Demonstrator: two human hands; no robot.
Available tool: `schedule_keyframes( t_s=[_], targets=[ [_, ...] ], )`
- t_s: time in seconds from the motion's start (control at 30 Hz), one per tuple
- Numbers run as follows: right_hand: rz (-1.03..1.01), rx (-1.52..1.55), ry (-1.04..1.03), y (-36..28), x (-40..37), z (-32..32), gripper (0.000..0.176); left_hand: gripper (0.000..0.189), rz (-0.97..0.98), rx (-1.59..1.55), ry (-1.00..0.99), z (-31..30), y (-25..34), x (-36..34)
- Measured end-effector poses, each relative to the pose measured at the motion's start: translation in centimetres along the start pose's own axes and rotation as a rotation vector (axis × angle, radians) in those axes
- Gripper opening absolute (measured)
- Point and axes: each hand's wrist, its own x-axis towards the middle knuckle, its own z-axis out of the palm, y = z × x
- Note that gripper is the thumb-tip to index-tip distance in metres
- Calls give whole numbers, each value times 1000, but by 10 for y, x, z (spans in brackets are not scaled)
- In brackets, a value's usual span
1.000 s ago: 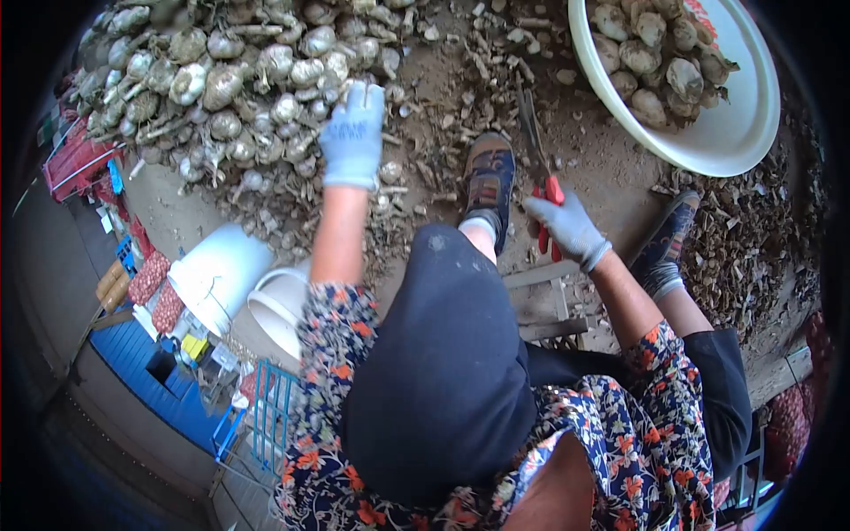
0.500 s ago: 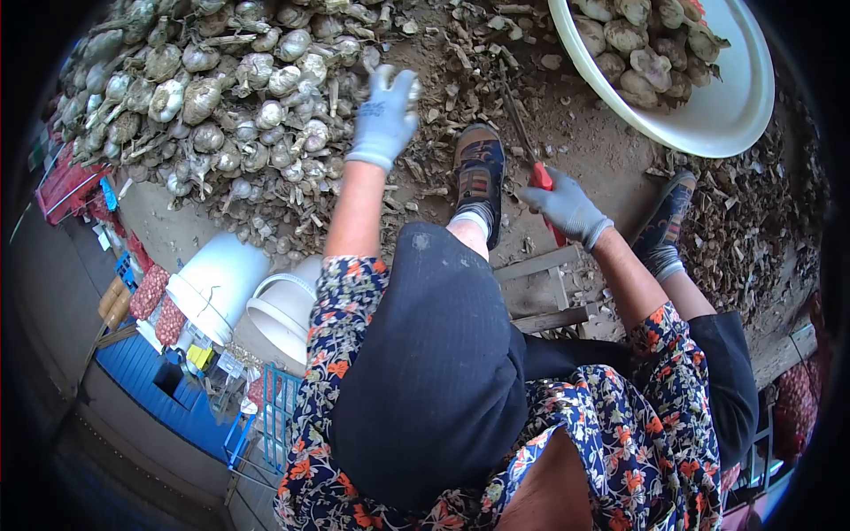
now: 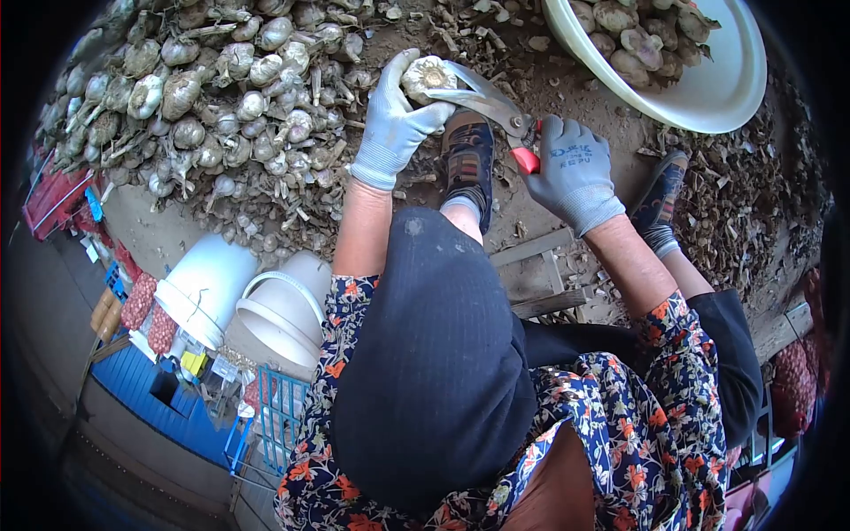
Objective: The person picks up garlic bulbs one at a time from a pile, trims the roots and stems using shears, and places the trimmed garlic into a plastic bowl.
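Observation:
Gripped in my gloved left hand [image 3: 394, 119] is a garlic bulb [image 3: 428, 78], its root end facing up toward me. My gloved right hand [image 3: 575, 168] is closed on the red handles of a pair of pruning shears [image 3: 496, 108]. The shears' metal blades are spread apart, and they reach to the bulb's right side, close to my left fingertips. Left of my left hand, a large heap of garlic bulbs [image 3: 252, 106] with dry stalks covers the ground.
A white tub [image 3: 735, 80] with garlic bulbs in it stands at the upper right. White buckets [image 3: 199, 283] lie at the lower left, near red mesh sacks [image 3: 139, 301]. Dry stalk trimmings [image 3: 761, 221] litter the ground by my shoes [image 3: 469, 164]. A wooden frame [image 3: 540, 257] lies between my legs.
My left hand has come away from the heap with a garlic bulb in it. My right hand has risen, bringing the shears over to the bulb with their blades spread.

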Motion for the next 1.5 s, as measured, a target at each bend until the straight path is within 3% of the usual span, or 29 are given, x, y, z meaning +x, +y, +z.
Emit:
schedule_keyframes(
  t_s=[0.07,0.13,0.23,0.3,0.4,0.5,0.63,0.73,0.83,1.0,1.1,1.13,1.2,1.23,1.27,1.33,1.43,1.5],
  targets=[
    [-8,-17,-25,0,-2,-6,53,74,64,177,48,2,4,1],
    [7,-45,-71,-3,-1,-12,53,71,62,159,48,6,11,-1],
    [-21,-45,-90,0,-3,-4,49,61,177,573,7,1,15,0],
    [-70,-23,-71,-1,-4,-2,44,60,146,544,-8,-2,19,2],
    [1,73,-201,-4,2,1,45,55,68,400,11,-2,20,1],
    [66,273,-162,-3,5,20,40,52,-111,147,-100,-1,19,-6],
    [64,393,-50,2,-5,24,38,54,-88,49,-73,-10,8,-5],
    [-11,293,35,9,-16,18,35,62,-52,84,-81,-11,12,-6],
    [-144,81,112,12,-14,0,47,61,-26,200,-119,-11,18,-9],
    [-155,-45,-24,6,-5,-7,46,57,-10,276,-186,-9,30,-10],
    [-105,56,-109,0,4,-1,37,61,30,238,-220,-15,17,-1],
    [1,190,-151,-4,9,2,38,61,31,241,-219,-14,12,-3],
    [108,330,-191,-6,11,12,38,60,-135,-260,-60,-10,4,-9],
    [92,423,-147,-5,7,21,40,57,-122,-424,-180,-17,-9,-3],
    [74,516,-105,-5,3,22,41,57,-121,-422,-179,-15,-10,-5],
    [63,662,-139,-5,-12,17,49,58,-62,-739,-73,-10,-11,-12],
    [150,784,-417,-1,-18,15,57,57,-48,-865,-145,-11,-16,-12],
    [91,795,-426,-2,-18,15,59,61,-44,-909,-154,-4,-12,-14]
  ],
)
